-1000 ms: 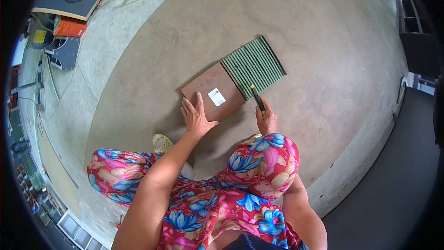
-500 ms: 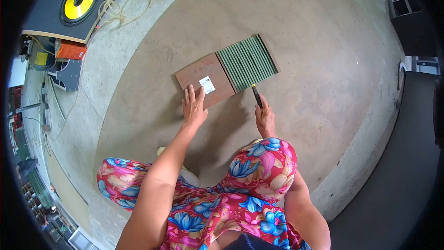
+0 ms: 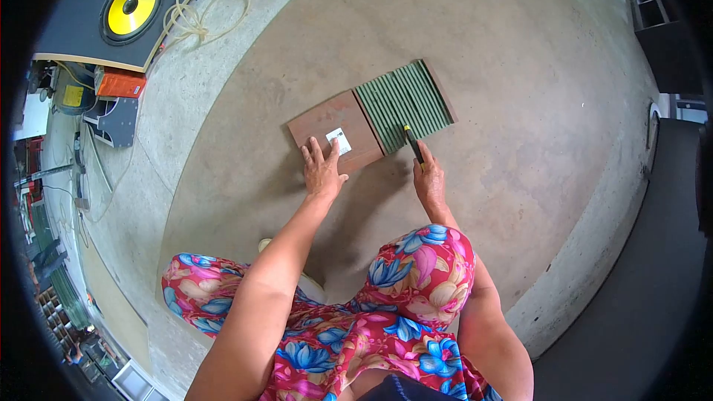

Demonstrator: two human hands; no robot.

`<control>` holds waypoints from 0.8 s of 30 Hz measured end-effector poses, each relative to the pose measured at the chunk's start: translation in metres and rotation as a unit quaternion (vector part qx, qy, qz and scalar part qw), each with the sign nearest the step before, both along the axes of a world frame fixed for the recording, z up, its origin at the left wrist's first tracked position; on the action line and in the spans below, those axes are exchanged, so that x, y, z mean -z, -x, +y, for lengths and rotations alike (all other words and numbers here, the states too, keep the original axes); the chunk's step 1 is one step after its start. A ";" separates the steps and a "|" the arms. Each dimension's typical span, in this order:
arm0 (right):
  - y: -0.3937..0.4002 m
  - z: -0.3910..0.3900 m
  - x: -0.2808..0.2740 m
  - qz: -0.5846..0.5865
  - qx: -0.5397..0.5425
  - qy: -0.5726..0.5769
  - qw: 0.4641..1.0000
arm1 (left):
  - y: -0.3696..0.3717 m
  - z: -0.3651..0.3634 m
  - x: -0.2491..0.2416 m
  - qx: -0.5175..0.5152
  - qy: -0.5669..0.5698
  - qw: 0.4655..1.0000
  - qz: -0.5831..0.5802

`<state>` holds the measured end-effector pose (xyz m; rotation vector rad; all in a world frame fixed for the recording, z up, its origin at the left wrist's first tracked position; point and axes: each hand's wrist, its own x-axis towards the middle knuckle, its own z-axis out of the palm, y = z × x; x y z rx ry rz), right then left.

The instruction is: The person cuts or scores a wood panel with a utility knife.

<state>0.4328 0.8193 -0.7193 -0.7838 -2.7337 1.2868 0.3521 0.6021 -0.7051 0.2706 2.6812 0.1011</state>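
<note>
The brown box (image 3: pixel 319 120) lay at mid-floor, its green ridged section (image 3: pixel 405 102) on the right; the ridges ran unbroken as far as I could see, so work looked under way, though what was finished or left I couldn't tell. The left hand (image 3: pixel 322 176) pressed open-fingered by the white label (image 3: pixel 339 141); the right hand (image 3: pixel 431 184) gripped a black-and-yellow hand tool (image 3: pixel 413 141), its tip at the ridges' near edge; far left sat a yellow-coned speaker (image 3: pixel 130 6).
</note>
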 end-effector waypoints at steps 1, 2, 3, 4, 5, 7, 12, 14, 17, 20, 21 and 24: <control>0.002 0.001 -0.002 -0.005 -0.001 0.002 1.000 | 0.000 0.001 0.000 0.002 0.002 1.000 0.000; 0.003 0.002 -0.004 -0.012 -0.002 0.004 1.000 | 0.000 0.001 0.000 0.006 0.007 1.000 0.003; 0.003 0.002 -0.006 -0.018 -0.003 0.006 1.000 | 0.000 0.001 0.000 0.010 0.011 1.000 0.005; 0.001 0.002 -0.005 -0.021 0.003 0.004 1.000 | 0.001 0.001 0.000 0.012 0.016 1.000 0.007; -0.002 0.002 -0.004 -0.023 0.007 0.002 1.000 | 0.001 0.001 0.000 0.015 0.015 1.000 0.006; -0.006 0.001 -0.004 -0.019 0.011 0.000 1.000 | 0.002 0.000 -0.002 0.018 0.014 1.000 0.004; 0.001 0.002 0.000 0.009 0.003 -0.014 1.000 | 0.005 0.003 -0.005 0.010 0.010 1.000 -0.014; 0.020 0.004 0.000 -0.012 -0.006 -0.025 1.000 | 0.006 0.003 -0.006 0.005 0.006 1.000 -0.016; 0.056 0.008 0.000 0.005 -0.035 -0.050 0.998 | 0.006 0.003 -0.006 -0.004 0.001 1.000 -0.024; 0.099 0.010 0.004 0.025 -0.070 -0.075 0.994 | 0.008 0.004 -0.005 -0.007 0.005 1.000 -0.024; 0.114 0.008 -0.001 0.010 -0.078 -0.089 0.993 | 0.008 0.004 -0.006 -0.007 0.007 1.000 -0.028; 0.132 0.006 -0.005 0.016 -0.088 -0.096 0.991 | 0.008 0.004 -0.005 -0.011 0.005 0.999 -0.031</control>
